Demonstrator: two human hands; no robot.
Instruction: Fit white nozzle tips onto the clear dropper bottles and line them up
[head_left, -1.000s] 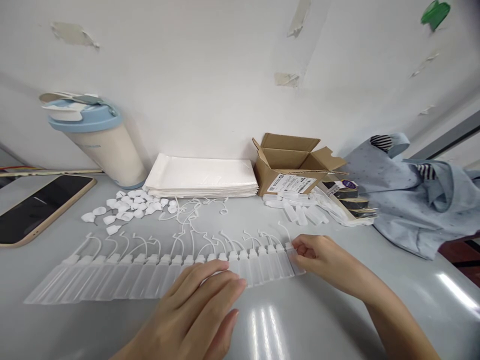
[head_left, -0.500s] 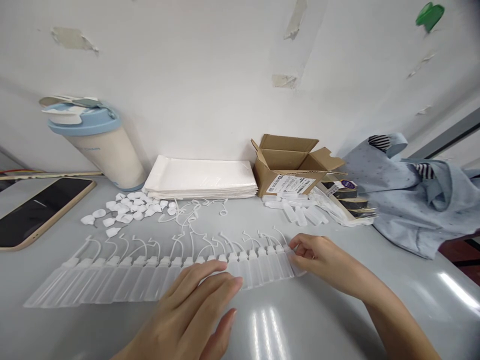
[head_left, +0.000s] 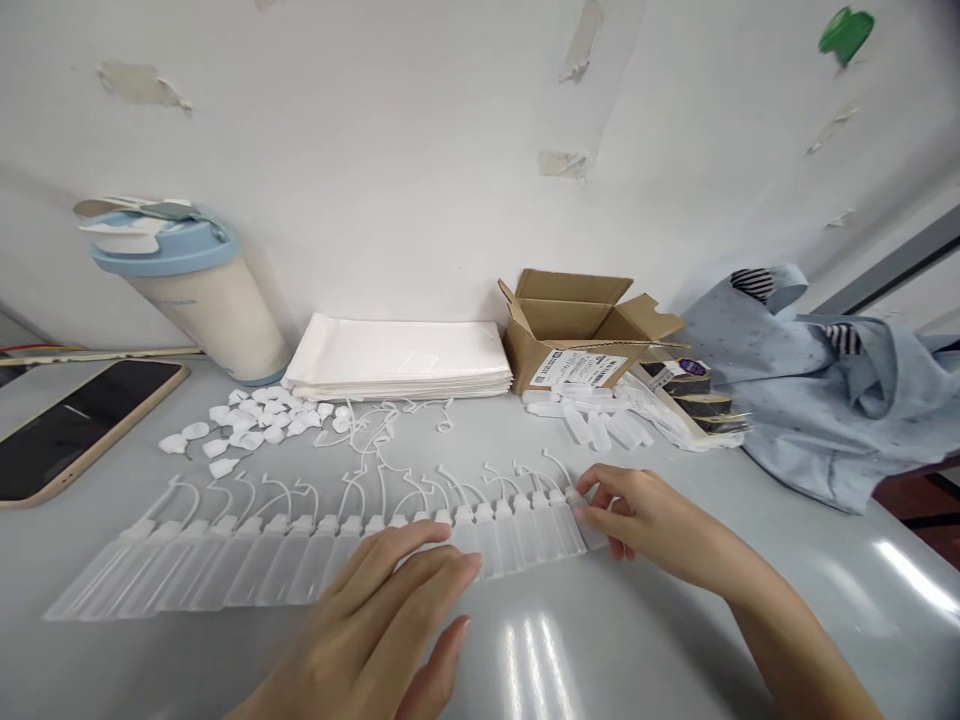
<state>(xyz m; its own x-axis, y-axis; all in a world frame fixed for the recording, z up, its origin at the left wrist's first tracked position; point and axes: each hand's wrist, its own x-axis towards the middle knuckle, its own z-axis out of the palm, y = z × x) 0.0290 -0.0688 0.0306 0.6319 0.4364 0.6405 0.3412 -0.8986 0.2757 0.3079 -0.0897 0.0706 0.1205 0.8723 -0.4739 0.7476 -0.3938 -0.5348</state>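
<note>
A long row of translucent plastic tubes point(head_left: 247, 565) lies side by side on the grey table, most with white necks and thin white cords at their far ends. At the right end of this row my right hand point(head_left: 649, 515) pinches another translucent tube point(head_left: 595, 538) between thumb and fingers, against its neighbour. My left hand point(head_left: 382, 615) is over the near side of the row's middle, fingers stretched out, hiding parts of several tubes. Whether it touches them I cannot tell. Small white caps point(head_left: 255, 415) are heaped behind the row, beside loose white cords point(head_left: 375, 430).
Along the wall stand a tumbler point(head_left: 202, 300), a stack of white packets point(head_left: 397, 355) and an open cardboard box point(head_left: 570, 340). Loose translucent tubes point(head_left: 592, 420) lie before the box. A phone point(head_left: 82, 430) rests at left, blue cloth point(head_left: 825, 390) at right.
The view has shifted slightly. More of my right hand's lower fingers shows curled beneath it; the tubes and my left hand stay almost the same.
</note>
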